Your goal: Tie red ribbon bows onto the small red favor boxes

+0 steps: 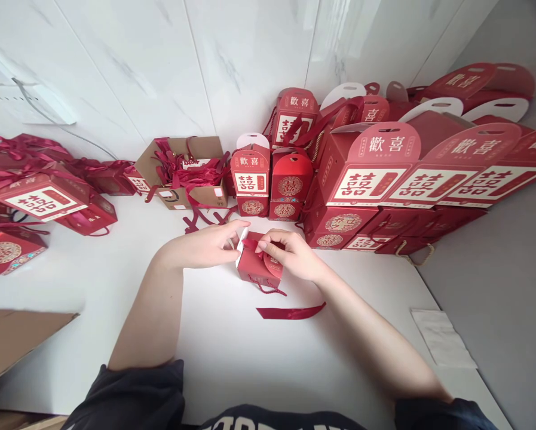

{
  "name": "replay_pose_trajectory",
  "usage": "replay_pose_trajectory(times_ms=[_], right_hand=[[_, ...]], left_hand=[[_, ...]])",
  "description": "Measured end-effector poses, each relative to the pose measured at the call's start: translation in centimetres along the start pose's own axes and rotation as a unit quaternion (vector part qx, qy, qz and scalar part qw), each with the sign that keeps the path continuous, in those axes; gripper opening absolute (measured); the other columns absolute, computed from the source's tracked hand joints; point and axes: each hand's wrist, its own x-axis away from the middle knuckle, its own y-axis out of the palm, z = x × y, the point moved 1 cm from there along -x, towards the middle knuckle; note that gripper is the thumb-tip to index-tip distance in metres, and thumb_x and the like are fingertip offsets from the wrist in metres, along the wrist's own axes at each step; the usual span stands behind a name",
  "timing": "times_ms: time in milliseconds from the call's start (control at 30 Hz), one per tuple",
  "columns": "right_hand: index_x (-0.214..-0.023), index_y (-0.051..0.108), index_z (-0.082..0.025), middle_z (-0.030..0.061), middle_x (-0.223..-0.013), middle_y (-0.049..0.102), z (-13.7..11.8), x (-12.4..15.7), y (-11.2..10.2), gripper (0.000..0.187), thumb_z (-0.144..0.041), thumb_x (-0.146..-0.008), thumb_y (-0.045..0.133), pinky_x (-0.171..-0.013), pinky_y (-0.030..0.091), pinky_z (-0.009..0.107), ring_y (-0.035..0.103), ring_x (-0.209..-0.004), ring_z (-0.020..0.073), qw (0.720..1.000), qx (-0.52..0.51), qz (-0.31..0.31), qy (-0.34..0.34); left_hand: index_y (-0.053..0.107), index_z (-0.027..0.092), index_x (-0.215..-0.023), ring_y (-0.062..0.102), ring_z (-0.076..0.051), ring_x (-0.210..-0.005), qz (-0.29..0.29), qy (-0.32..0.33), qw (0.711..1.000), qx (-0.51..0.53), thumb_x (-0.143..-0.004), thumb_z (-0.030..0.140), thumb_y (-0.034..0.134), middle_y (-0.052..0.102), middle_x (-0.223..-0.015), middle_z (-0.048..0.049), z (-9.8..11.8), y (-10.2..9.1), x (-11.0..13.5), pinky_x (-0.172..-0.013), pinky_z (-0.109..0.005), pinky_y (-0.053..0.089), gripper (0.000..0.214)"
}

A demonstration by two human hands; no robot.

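A small red gift box [255,270] stands on the white table [232,352] in front of me. My left hand [207,243] pinches the white top flap and a red ribbon at the box's upper left. My right hand [290,255] rests on the box's top right, fingers pinched on the ribbon there. A loose strip of red ribbon [290,312] lies flat on the table just in front of the box. The box's cord handle hangs down at its front.
Stacked red gift boxes [366,185] line the back right. An open cardboard carton [184,170] full of ribbons sits at the back. More red boxes [43,200] lie at left. A brown cardboard sheet [12,340] juts in at lower left; a white paper [442,337] lies at right.
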Motion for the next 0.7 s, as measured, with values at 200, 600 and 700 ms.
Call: replay_pose_trajectory(times_ms=[200, 600, 700], right_hand=[[-0.086, 0.067, -0.018, 0.0034, -0.089, 0.067, 0.04, -0.26, 0.29, 0.025, -0.029, -0.096, 0.047, -0.081, 0.043, 0.027, 0.060, -0.084, 0.0153, 1.000, -0.002, -0.004, -0.029], [-0.085, 0.066, -0.017, 0.0017, -0.082, 0.063, 0.71, -0.23, -0.08, 0.030, -0.039, -0.095, 0.049, -0.066, 0.041, 0.023, 0.053, -0.068, 0.0115, 0.993, -0.110, -0.020, 0.024], [-0.085, 0.067, -0.017, 0.0018, -0.084, 0.063, 0.71, -0.28, -0.12, 0.030, -0.040, -0.094, 0.049, -0.065, 0.041, 0.023, 0.052, -0.068, 0.0112, 0.994, -0.108, -0.026, 0.018]], left_hand=[[0.040, 0.024, -0.139, 0.065, -0.021, -0.087, -0.012, 0.002, 1.000, -0.009, -0.081, 0.044, 0.057, 0.067, -0.110, -0.0074, 0.06, 0.06, -0.08, -0.074, -0.028, 0.045, 0.064], [0.058, 0.023, -0.109, 0.064, -0.020, -0.082, 0.008, -0.042, 0.999, -0.021, -0.081, 0.064, 0.051, 0.071, -0.094, -0.0039, -0.54, -0.80, -0.04, -0.066, -0.026, 0.043, 0.051], [0.061, 0.022, -0.096, 0.061, -0.018, -0.075, 0.031, -0.043, 0.998, -0.025, -0.083, 0.065, 0.047, 0.069, -0.086, -0.0027, -0.44, -0.50, -0.51, -0.061, -0.025, 0.040, 0.047]])
